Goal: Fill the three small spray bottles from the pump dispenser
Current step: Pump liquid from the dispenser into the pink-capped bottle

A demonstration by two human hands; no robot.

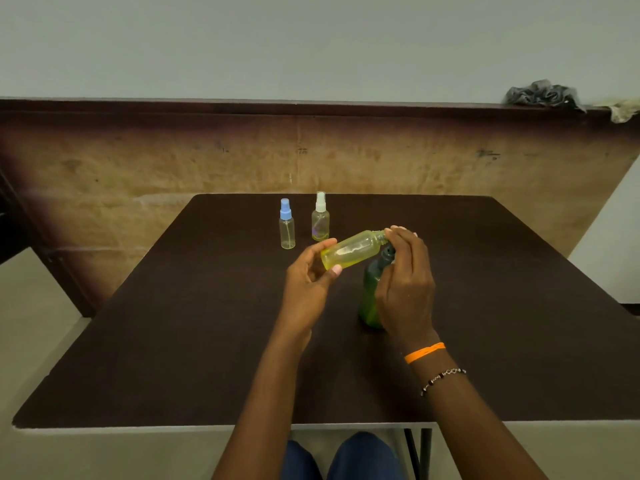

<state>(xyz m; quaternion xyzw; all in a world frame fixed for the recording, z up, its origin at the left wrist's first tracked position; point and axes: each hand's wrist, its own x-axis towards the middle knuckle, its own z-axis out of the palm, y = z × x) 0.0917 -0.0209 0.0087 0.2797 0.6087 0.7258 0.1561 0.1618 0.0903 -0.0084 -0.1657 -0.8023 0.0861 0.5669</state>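
Observation:
My left hand (310, 275) grips the base of a small yellow bottle (353, 251), held tilted almost on its side with its threaded neck pointing right. At that neck my right hand (403, 285) has its fingers curled; whether they hold a cap I cannot tell. Behind my right hand stands the green pump dispenser (370, 299), its top mostly hidden. A clear bottle with a blue spray cap (287, 225) and a yellowish bottle with a white spray cap (320, 218) stand upright at the far middle of the table.
The dark brown table (173, 323) stands against a wooden panel. Grey crumpled cloth (542, 94) lies on the ledge at the far right. My knees show below the table's front edge.

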